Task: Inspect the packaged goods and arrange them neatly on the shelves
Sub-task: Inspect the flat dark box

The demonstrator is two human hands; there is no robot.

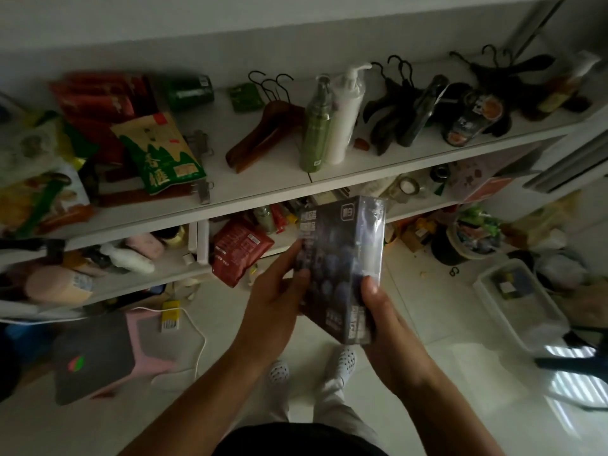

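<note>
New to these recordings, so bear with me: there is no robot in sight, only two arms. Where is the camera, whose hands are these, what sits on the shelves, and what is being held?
No machine here: a person works with bare hands, and the single camera sits on their head, looking forward and down, so the arms reach in from below. The left hand and right hand both grip a dark film-wrapped box with what look like blueberries pictured. The top shelf holds a green-and-yellow bag, wooden hangers, a green bottle, a white pump bottle and black hangers. A red packet lies at the edge of the shelf below.
</note>
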